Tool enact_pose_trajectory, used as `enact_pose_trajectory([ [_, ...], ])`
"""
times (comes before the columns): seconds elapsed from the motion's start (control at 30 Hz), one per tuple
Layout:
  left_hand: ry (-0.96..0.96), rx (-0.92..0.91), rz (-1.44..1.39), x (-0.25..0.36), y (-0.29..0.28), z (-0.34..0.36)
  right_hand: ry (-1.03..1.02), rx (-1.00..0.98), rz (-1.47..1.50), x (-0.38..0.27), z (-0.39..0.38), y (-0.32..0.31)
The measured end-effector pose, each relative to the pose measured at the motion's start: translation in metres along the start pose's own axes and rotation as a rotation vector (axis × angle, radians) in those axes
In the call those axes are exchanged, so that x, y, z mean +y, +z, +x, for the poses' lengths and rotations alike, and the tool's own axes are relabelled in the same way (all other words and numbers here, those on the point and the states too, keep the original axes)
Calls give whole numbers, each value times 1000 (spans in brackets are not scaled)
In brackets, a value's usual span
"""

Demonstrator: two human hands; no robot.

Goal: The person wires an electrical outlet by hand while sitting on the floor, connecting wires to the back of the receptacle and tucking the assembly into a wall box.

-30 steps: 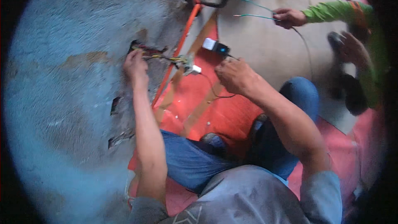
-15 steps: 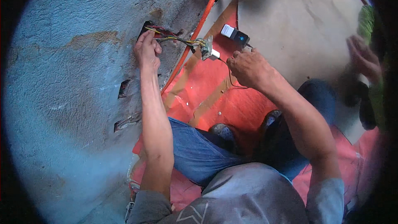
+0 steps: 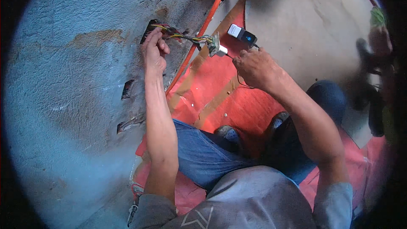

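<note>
My left hand [image 3: 155, 53] is raised at the blue-grey wall, its fingers stretched toward a dark rectangular opening [image 3: 148, 28] and the thumb apart. Its fingertips touch or lie close beside the thin coloured wires [image 3: 180, 34] coming out of that opening. These wires run to a small socket module with a bare circuit board [image 3: 215, 44]. A white plug [image 3: 222, 51] sits in the module, with a thin black cable [image 3: 229, 55] trailing from it. My right hand [image 3: 256, 68] is closed around the cable beside a black-and-white device [image 3: 242, 34] with a small lit display; its grip is partly hidden.
An orange corrugated conduit [image 3: 207, 19] runs along the wall's foot. Lower in the wall are two more openings [image 3: 127, 89]. Red sheeting [image 3: 220, 97] and a pale board [image 3: 292, 29] cover the floor. Another person's blurred arm [image 3: 380, 44] shows at the right edge.
My left fingers have loosened and shifted slightly right at the wires. The module and device have moved slightly right in view. At the right edge, the other person's hand has moved.
</note>
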State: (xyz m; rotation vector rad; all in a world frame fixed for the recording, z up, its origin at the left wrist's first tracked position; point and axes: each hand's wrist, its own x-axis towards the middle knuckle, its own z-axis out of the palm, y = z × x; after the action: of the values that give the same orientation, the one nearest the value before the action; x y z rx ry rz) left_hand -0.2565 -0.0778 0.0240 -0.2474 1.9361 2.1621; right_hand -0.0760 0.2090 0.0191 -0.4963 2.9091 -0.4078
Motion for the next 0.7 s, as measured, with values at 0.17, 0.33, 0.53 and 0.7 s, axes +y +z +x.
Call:
enact_pose_trajectory([
  [0.17,31,-12,258,2,8,-8,50,-245,36,-3,4,-16],
  [0.33,30,32,514,5,10,-9,46,-251,26,-3,4,-23],
  [0.53,197,-15,932,1,-5,1,15,-164,10,0,-1,-20],
  [0.7,90,-4,648,3,-3,4,5,-34,54,6,-3,-24],
])
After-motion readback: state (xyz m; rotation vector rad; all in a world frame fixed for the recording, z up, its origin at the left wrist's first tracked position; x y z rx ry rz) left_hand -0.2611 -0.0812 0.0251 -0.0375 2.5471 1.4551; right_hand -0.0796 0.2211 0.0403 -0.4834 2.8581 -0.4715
